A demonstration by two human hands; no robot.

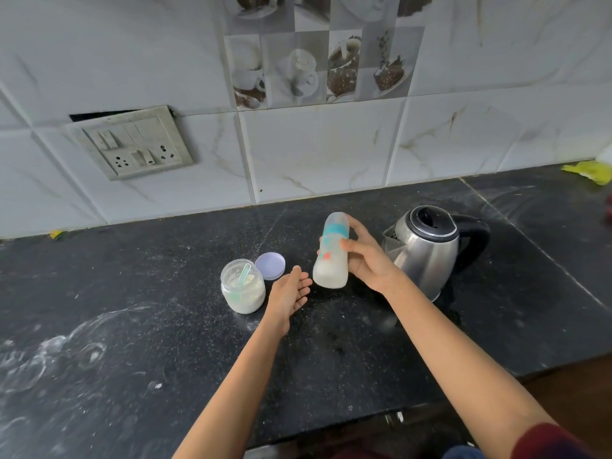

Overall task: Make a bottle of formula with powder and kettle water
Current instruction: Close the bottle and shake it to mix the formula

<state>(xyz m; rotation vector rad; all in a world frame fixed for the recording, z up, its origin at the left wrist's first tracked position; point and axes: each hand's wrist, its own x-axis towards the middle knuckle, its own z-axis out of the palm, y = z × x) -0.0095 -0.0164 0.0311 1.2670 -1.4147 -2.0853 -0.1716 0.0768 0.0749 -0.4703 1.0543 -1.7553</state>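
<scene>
Formula mixed, bottle in hand above the worktop

The open powder jar, scoop inside, and its lid stand left; the left hand waits, fingers spread and empty; the right hand grips the tilted, capped baby bottle of milky liquid; kettle right. Likely only shaking remains; the teat is hidden.

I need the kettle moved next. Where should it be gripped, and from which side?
Take the kettle by its black handle, coming in from the right. The handle loops out on the side away from the spout, leaving an open gap for a wrap-around grip. The right hand holds the bottle, so free it first; the left hand is open.
</scene>
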